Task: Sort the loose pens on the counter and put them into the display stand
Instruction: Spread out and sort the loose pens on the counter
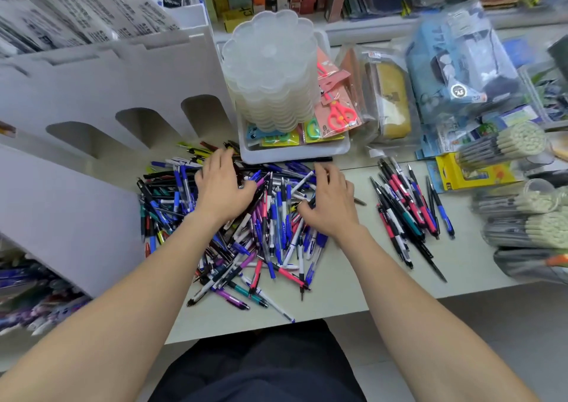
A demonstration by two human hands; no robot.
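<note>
A big heap of loose pens, blue, black, pink and purple, covers the middle of the pale counter. My left hand lies palm down on the back left of the heap, fingers spread and relaxed. My right hand rests palm down on the heap's right side, fingers slightly bent over the pens; whether they pinch one is hidden. A smaller bunch of pink, black and teal pens lies apart to the right. The white cardboard display stand with arched slots stands at the left.
A white tray holding stacked clear plastic containers and packaged scissors sits just behind the heap. Bagged pencil cases and clear tubs of pencils crowd the right side. The counter's front edge runs close to my body.
</note>
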